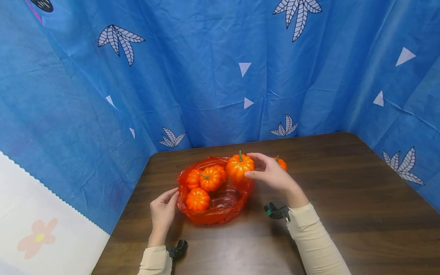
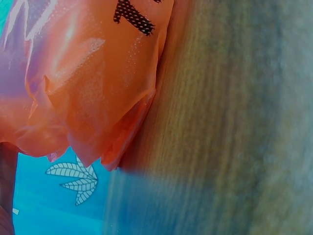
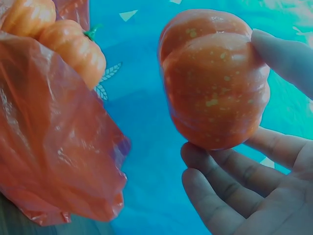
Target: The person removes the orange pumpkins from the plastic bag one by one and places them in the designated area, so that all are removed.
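A red plastic bag (image 1: 216,217) with black print sits on the table, its mouth spread wide. Several small orange pumpkins (image 1: 198,199) lie inside, mostly toward its left half. At the bag's left rim, my left hand (image 1: 163,210) pinches the plastic between thumb and fingers. My right hand (image 1: 271,173) grips another orange pumpkin (image 1: 237,168), green stem up, over the bag's right rim. In the right wrist view, thumb and fingers hold this pumpkin (image 3: 215,83) from the side, apart from the bag (image 3: 63,132). Left fingertips are hidden in the left wrist view, where the bag (image 2: 98,83) fills the upper left.
One more orange pumpkin (image 1: 281,163) stands on the dark wooden table (image 1: 343,191), partly hidden behind my right hand. Blue curtain (image 1: 213,76) with white leaf prints hangs along the table's back and sides. Black wrist straps (image 1: 276,212) sit on both forearms.
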`<state>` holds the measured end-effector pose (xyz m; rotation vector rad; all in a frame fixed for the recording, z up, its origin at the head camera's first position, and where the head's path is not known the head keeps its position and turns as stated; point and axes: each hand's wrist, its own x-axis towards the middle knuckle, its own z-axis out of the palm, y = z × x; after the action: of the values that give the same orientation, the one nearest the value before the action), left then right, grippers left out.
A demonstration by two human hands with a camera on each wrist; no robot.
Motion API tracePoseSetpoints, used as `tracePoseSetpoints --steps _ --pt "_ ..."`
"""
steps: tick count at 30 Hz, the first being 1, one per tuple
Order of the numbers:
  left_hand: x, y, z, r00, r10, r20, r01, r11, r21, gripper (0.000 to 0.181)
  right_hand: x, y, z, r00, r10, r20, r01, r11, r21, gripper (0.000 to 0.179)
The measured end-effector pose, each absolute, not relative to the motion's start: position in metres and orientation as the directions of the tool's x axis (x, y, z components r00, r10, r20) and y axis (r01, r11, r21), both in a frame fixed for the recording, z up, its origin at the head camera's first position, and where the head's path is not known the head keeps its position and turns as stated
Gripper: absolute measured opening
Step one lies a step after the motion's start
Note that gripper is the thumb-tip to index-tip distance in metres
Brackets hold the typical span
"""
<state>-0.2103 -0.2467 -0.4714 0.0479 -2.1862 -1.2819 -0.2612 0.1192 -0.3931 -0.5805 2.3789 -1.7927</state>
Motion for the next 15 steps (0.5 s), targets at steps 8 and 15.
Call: tracePoseSetpoints --steps 8,15 --pt "-0.210 -0.247 -0.472 -0.832 -0.330 0.446 0.229 0.529 0.818 0.015 -0.264 0.130 -0.394 -0.939 -0.313 0.142 -0.223 0.238 -0.945 0.068" --pt "-0.211 -0.247 -0.473 -0.832 -0.335 0.442 0.221 0.531 0.818 0.016 -0.265 0.141 -0.393 -0.960 -0.257 0.110 -0.177 0.257 -0.950 0.071"
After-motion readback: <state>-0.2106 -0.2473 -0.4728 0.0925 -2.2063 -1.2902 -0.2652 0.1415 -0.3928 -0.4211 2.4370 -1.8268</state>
